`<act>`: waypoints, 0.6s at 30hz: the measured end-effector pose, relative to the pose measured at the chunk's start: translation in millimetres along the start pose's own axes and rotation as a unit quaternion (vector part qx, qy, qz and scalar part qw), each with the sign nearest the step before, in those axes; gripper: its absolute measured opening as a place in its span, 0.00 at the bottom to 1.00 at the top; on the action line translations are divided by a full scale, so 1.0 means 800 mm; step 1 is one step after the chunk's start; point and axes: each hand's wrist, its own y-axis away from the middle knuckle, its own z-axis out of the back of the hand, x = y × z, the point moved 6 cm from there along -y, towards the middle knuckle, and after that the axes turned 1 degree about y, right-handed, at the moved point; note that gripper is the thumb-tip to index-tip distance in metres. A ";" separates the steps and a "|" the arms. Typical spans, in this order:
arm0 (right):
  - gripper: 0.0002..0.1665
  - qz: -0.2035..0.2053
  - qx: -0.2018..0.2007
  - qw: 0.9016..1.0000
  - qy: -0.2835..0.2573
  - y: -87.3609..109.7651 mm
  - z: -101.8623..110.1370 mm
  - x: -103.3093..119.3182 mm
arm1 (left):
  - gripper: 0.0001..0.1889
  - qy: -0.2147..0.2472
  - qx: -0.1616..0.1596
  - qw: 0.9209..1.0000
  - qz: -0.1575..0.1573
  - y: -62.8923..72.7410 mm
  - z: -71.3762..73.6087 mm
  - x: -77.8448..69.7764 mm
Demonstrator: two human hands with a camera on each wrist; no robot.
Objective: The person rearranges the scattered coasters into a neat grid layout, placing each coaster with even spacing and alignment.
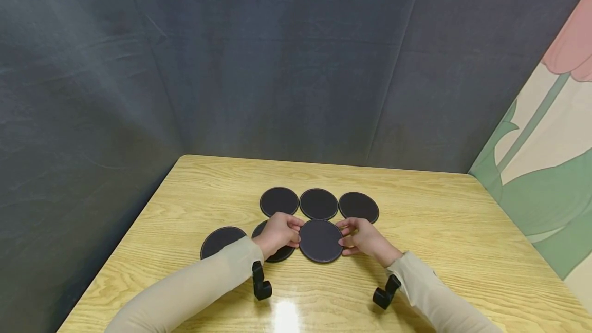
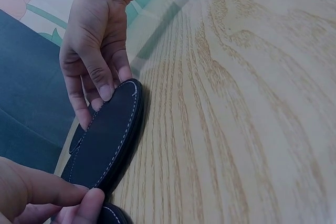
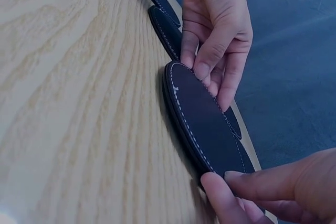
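Note:
A round black coaster with pale edge stitching (image 1: 321,241) lies between the two hands in the head view. My left hand (image 1: 279,233) pinches its left edge, while the right hand (image 1: 363,238) grips the opposite edge between thumb and fingers. In the left wrist view the coaster (image 2: 107,129) is close over the wood, its rim looking double-layered. A small white mark shows near the rim of the coaster (image 3: 202,114) in the right wrist view. Under the left hand, another black coaster (image 1: 281,255) is partly hidden.
Behind the hands, three more black coasters stand in a row: left (image 1: 279,201), middle (image 1: 318,204) and right (image 1: 358,207). One further coaster (image 1: 221,240) lies at the left, partly covered by the sleeve. The wooden table (image 1: 462,235) meets a dark curtain (image 1: 287,66) at the back.

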 end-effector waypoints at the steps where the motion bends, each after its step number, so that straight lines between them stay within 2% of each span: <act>1: 0.25 0.001 0.001 1.000 0.004 0.000 0.000 0.000 | 0.22 -0.001 0.000 1.000 0.000 0.000 0.000 0.000; 8: 0.25 0.011 -0.003 1.000 0.028 0.000 -0.003 0.000 | 0.22 -0.008 0.001 1.000 -0.003 0.000 0.000 -0.001; 18: 0.24 0.012 0.001 1.000 0.027 0.002 -0.004 0.002 | 0.21 -0.020 0.001 1.000 0.002 -0.002 -0.001 -0.001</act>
